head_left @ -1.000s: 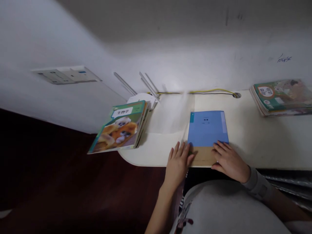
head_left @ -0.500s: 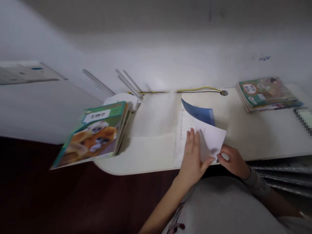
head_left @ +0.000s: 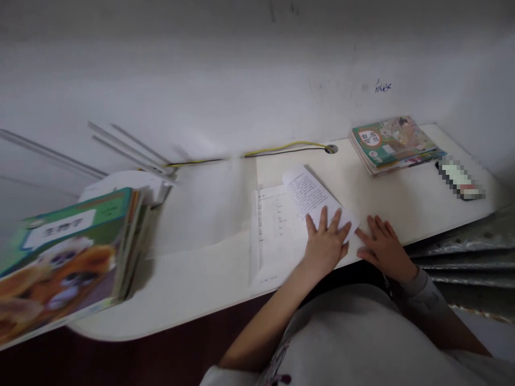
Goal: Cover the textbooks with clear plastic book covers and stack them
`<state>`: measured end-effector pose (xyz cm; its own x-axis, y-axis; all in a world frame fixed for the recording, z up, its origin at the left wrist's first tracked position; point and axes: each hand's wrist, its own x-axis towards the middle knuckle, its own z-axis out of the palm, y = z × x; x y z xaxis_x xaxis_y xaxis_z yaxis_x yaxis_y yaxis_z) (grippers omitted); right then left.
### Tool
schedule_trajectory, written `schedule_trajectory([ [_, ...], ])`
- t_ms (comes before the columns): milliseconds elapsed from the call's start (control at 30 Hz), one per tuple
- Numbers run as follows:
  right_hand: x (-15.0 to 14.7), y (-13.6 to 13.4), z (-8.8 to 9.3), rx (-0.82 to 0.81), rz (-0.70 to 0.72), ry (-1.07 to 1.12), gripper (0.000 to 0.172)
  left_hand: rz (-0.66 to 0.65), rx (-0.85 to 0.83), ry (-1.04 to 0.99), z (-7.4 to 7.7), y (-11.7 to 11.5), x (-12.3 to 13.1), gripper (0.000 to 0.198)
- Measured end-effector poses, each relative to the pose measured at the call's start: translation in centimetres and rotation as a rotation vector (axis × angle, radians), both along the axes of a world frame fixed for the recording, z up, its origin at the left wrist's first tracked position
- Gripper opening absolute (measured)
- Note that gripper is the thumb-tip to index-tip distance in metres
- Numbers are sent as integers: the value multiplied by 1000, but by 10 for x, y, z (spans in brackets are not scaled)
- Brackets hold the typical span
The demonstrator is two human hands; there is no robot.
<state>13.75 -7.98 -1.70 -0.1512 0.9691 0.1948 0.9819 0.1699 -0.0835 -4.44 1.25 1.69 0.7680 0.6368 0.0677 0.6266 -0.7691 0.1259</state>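
An open booklet (head_left: 267,257) lies on the white desktop in front of me, with lines of print on its left page. One page (head_left: 308,190) is folded over diagonally, its printed side up. My left hand (head_left: 325,241) lies on the folded page with its fingers spread. Beside the page's lower right corner, my right hand (head_left: 384,247) rests on the desktop, palm down and fingers apart. Its forefinger reaches the tip of the page; I cannot tell whether it presses on the paper.
A stack of textbooks (head_left: 68,257) stands at the left beside a white router (head_left: 120,182) with several antennas. Further right lie another pile of books (head_left: 394,142) and a phone with a blurred screen (head_left: 458,178). A yellow cable (head_left: 281,149) runs along the wall into a desk hole (head_left: 330,149).
The raised page has been folded down flat, and the blue cover no longer shows. My right hand has let go of the page edge and opened. The view has shifted to the right.
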Motion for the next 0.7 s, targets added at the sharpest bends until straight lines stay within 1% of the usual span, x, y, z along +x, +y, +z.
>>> schedule_trajectory([
  [100,4,0,2,-11,26,16,54,-15,-27,29,1,3,2,47],
  [267,11,2,1,-11,42,33,51,11,-24,46,4,5,4,45],
  [433,11,2,-1,-7,36,54,53,37,-6,54,3,6,4,44],
  [700,11,1,-7,41,-1,139,57,33,-8,52,2,8,22,43],
])
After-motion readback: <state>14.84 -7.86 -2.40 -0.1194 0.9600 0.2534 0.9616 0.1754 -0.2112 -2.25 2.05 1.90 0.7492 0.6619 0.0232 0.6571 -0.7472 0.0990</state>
